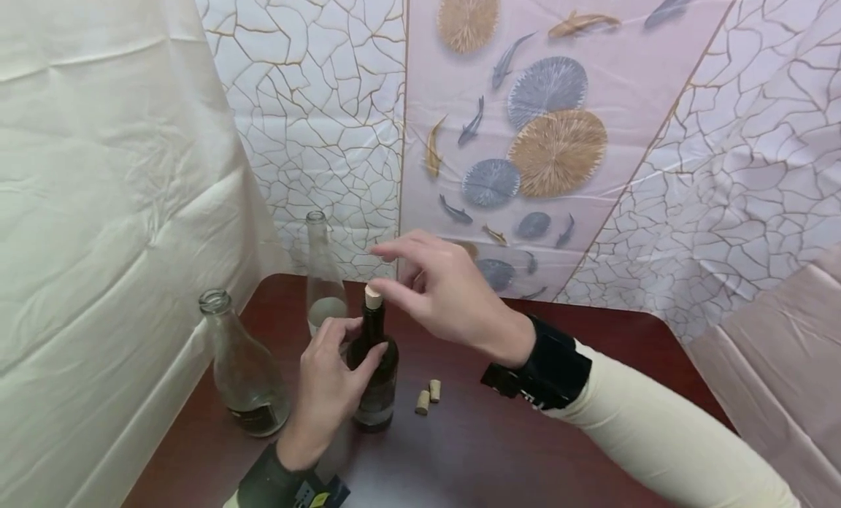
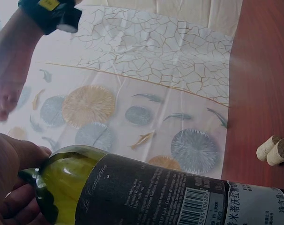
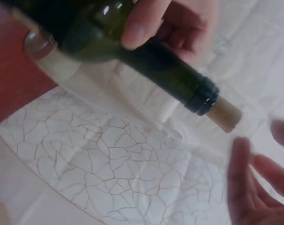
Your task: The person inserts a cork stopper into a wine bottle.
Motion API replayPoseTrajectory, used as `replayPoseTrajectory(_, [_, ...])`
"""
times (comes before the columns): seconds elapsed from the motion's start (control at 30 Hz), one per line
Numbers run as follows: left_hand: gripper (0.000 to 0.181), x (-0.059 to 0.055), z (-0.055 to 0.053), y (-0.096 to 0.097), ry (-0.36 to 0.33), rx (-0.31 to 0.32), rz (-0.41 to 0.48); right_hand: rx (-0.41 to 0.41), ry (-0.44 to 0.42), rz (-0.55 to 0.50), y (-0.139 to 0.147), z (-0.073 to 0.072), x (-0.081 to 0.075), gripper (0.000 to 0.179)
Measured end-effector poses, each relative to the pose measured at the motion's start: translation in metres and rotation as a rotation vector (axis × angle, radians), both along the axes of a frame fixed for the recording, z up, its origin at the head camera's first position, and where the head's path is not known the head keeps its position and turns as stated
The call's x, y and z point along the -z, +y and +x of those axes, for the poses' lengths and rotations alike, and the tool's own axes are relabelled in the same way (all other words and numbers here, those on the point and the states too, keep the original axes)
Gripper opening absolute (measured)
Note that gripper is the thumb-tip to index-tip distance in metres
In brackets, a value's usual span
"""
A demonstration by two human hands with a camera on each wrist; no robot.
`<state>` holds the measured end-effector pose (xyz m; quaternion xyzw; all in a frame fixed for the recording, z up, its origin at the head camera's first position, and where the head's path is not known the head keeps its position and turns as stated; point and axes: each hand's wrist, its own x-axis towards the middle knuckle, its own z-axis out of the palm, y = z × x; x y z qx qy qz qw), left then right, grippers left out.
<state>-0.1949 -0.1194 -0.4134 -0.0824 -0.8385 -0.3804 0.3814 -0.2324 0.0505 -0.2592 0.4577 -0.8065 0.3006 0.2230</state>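
A dark green wine bottle (image 1: 377, 391) stands upright on the table with a cork (image 1: 373, 297) partly in its mouth. Around its neck and shoulder, my left hand (image 1: 335, 376) holds it, thumb on the near side. The bottle's printed back label (image 2: 146, 197) faces the left wrist camera. My right hand (image 1: 440, 285) is beside the cork, thumb and fingers spread apart and nothing gripped. In the right wrist view, the right hand's fingers (image 3: 240, 164) are just off the end of the cork (image 3: 225, 115).
Two loose corks (image 1: 423, 402) lie on the dark red table (image 1: 525, 435) right of the bottle. A clear glass bottle (image 1: 243, 369) stands at left, and another clear bottle (image 1: 322, 267) behind the left hand. Patterned cloth (image 1: 315, 92) hangs behind the table.
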Motion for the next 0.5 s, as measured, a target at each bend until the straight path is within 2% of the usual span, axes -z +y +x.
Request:
replayPoseTrajectory(0.07, [0.042, 0.001, -0.002, 0.003, -0.002, -0.002, 0.002, 0.016, -0.013, -0.135, 0.011, 0.002, 0.007, 0.033])
replayPoseTrajectory(0.17, [0.042, 0.001, -0.008, 0.007, -0.002, 0.009, 0.01, 0.036, -0.05, -0.253, 0.027, 0.008, 0.02, 0.028])
replayPoseTrajectory(0.3, [0.04, -0.001, -0.016, 0.011, -0.009, 0.011, 0.012, 0.06, -0.12, -0.329, 0.044, 0.017, 0.044, 0.027])
replayPoseTrajectory(0.5, [0.041, -0.002, -0.031, 0.016, -0.027, 0.014, 0.008, 0.135, -0.293, -0.391, 0.064, 0.025, 0.079, 0.025])
